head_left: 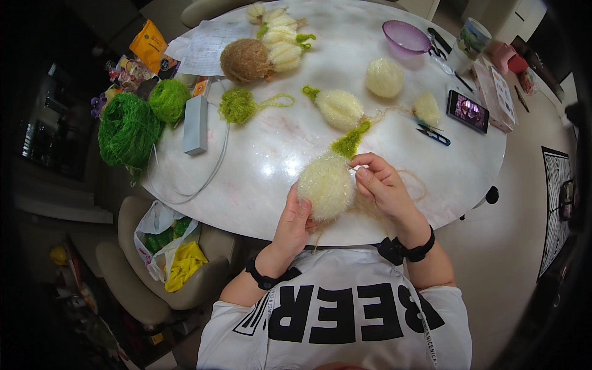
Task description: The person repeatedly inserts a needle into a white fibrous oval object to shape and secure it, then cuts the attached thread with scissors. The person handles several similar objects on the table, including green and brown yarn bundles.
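My left hand (296, 217) holds a cream, fuzzy yarn piece (325, 187), rounded in shape, by its lower left side. From its top rises a green yarn stem (348, 142). At the piece's upper right my right hand (379, 182) pinches something thin between thumb and fingertips; whether it is a needle or a strand I cannot tell. A loose tan strand (423, 185) curls on the table to the right of that hand. Just beyond lies another cream piece (341, 109) with a green tip, and thread snips (434, 134) rest farther right.
Green yarn balls (129, 131), a grey-white box (195, 125) and a white cable (221, 159) occupy the table's left side. A brown yarn ball (245, 60) sits at the back. A phone (467, 111), purple bowl (406, 38) and cream yarn ball (385, 77) stand right. Left below is a chair (208, 259) with bags.
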The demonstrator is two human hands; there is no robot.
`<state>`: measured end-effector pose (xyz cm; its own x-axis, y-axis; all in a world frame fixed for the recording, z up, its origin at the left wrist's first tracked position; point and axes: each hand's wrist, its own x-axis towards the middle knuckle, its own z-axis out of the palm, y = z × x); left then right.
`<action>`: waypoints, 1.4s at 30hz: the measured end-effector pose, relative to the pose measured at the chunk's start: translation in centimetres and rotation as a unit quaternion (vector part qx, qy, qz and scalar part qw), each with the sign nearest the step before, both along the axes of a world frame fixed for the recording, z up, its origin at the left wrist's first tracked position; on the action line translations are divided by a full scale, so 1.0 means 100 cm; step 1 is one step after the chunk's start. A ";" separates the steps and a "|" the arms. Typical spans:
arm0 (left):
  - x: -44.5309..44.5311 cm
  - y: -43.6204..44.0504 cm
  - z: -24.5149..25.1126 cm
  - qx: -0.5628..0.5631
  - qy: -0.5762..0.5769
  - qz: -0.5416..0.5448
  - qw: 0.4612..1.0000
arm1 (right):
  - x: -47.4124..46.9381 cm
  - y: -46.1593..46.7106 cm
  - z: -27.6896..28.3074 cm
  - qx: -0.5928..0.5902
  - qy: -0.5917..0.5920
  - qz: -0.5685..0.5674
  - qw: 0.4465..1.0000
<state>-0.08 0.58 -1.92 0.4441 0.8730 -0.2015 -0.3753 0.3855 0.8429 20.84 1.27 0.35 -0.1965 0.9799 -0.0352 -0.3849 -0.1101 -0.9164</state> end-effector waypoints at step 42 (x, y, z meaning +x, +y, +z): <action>-0.002 0.005 -0.009 0.185 0.084 -0.001 0.979 | -0.012 -0.016 -0.001 0.136 -0.335 -0.182 0.915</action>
<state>-0.31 1.06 -2.77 0.4333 0.8994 0.0575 -0.2192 0.0433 0.9747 19.67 -0.31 0.26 0.1201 0.9666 0.2263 0.3062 0.1808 -0.9346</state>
